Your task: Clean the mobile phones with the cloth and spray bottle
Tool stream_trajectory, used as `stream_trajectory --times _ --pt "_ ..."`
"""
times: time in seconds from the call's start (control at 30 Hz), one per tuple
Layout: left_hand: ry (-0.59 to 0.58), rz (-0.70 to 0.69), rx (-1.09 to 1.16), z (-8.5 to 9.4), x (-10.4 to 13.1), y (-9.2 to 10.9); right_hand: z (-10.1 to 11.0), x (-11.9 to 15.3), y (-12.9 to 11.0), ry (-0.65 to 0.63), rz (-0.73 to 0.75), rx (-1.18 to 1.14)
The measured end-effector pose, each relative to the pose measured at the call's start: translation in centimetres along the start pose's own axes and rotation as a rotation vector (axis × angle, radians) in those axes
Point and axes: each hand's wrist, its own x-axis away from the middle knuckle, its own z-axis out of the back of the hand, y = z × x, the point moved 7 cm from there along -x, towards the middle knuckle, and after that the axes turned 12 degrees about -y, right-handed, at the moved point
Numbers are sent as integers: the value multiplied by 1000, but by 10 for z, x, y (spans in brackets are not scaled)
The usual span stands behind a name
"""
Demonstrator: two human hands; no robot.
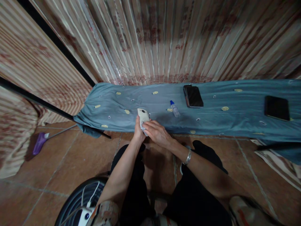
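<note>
A white phone (143, 115) is held by my left hand (139, 130), its back with a round dark camera facing up. The fingers of my left hand wrap round its left side and lower part. Over the phone's lower half lies my right hand (156, 131), its fingers bent and pressed together against the back. Something pale shows under those fingertips, too small to make out. To the right, a small clear bottle (175, 110) with a blue cap lies on the blue cloth (162, 100).
Two dark, flat devices, a nearer one (194, 96) and a farther one (277, 108), lie on the cloth to the right. Striped curtains (162, 40) hang behind. A purple broom (40, 142) is on the tiled floor; a power strip (86, 216) rests on a black round stool (77, 191).
</note>
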Motion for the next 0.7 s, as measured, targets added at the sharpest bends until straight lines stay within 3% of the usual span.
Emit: stream_trajectory --times 0.27,0.5,0.7 --pt "-46 -36 31 -2 1 9 4 13 18 -22 -54 -7" --pt "-148 -55 53 -14 5 14 0 19 36 56 -165 -180" --pt "-118 -33 53 -18 7 13 -3 17 41 57 -227 -286"
